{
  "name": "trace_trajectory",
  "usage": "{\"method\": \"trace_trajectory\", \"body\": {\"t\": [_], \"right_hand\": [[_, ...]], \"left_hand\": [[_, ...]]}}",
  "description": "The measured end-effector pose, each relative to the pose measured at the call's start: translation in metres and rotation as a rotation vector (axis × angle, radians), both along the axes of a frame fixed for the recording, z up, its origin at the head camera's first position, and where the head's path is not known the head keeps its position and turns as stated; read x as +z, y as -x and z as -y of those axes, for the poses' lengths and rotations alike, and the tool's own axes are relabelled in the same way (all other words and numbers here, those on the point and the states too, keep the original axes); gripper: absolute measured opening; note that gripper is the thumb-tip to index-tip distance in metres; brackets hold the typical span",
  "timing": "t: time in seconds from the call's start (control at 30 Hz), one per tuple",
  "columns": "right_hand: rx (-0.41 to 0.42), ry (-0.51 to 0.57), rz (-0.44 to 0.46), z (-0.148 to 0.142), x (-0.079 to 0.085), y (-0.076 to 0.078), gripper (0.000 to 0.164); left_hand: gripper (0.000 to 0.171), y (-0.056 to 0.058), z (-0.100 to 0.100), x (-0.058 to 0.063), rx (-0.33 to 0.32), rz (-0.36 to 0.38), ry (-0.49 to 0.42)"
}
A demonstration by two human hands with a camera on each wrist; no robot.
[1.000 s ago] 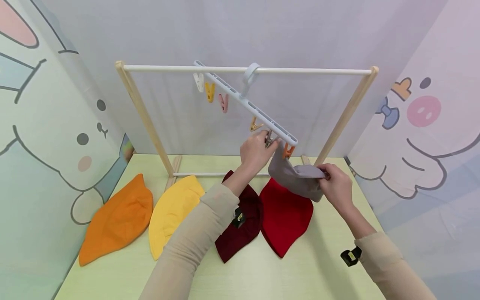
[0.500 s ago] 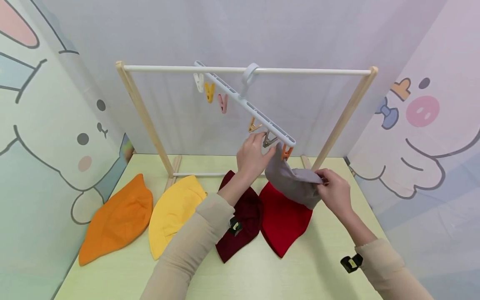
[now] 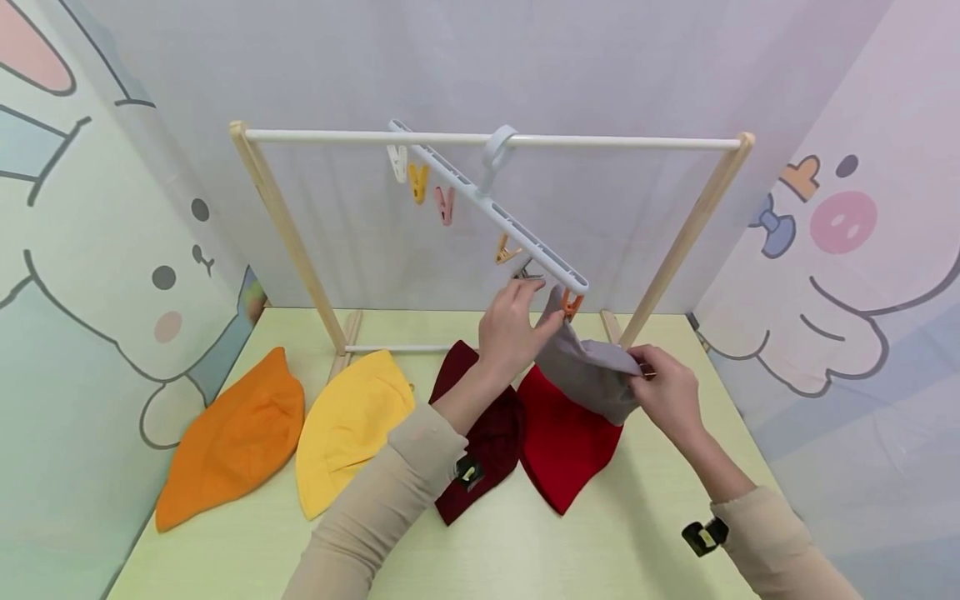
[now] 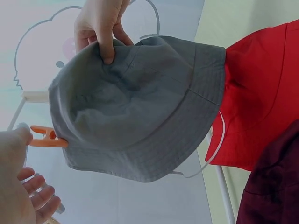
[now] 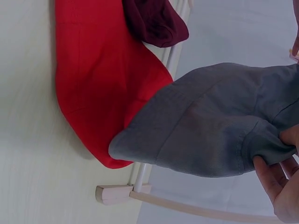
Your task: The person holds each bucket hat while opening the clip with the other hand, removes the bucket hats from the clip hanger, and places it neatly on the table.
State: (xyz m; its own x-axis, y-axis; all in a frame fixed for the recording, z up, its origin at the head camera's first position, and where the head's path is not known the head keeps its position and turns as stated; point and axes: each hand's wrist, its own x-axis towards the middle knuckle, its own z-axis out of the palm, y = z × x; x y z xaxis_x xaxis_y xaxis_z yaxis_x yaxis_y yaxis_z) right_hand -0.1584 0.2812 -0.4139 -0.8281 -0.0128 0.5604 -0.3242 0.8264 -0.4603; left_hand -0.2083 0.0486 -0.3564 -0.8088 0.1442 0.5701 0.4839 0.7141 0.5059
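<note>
A grey bucket hat (image 4: 140, 107) hangs by its edge from an orange clip (image 4: 48, 137) at the near end of the pale blue clip hanger (image 3: 517, 229). My right hand (image 3: 666, 392) pinches the hat's crown between thumb and fingers, as the right wrist view shows too. My left hand (image 3: 513, 329) has its thumb at the orange clip, its other fingers spread loosely close to a metal clip (image 3: 528, 272). A tan clip (image 3: 507, 248) hangs farther along the hanger.
The hanger hooks over the white rail (image 3: 630, 142) of a wooden rack. Pink (image 3: 445, 206), yellow (image 3: 417, 183) and white clips (image 3: 397, 163) hang at its far end. Orange (image 3: 236, 442), yellow (image 3: 352, 425), maroon (image 3: 491, 433) and red hats (image 3: 566, 442) lie on the table.
My left hand has moved off the metal clip, and its thumb has come to the orange clip. My right hand has lowered slightly with the grey bucket hat.
</note>
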Motion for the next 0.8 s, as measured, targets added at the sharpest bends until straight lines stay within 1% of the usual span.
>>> {"method": "trace_trajectory", "body": {"t": [0.13,0.33,0.47,0.57,0.8], "right_hand": [[0.010,-0.008,-0.012,0.001,-0.001,-0.002,0.022],[0.043,-0.022,-0.045,0.005,-0.003,-0.005,0.023],[0.066,-0.025,-0.066,0.008,-0.004,-0.006,0.023],[0.076,-0.034,-0.080,0.009,-0.004,-0.007,0.024],[0.105,-0.050,-0.101,0.014,-0.005,-0.011,0.023]], "left_hand": [[0.043,-0.005,-0.004,0.002,-0.011,0.000,0.001],[0.042,-0.011,-0.010,0.004,-0.030,0.048,0.029],[0.039,-0.012,-0.012,0.004,-0.014,0.046,0.072],[0.037,-0.013,-0.014,0.005,0.004,0.038,0.091],[0.033,-0.012,-0.019,0.008,0.033,0.048,0.130]]}}
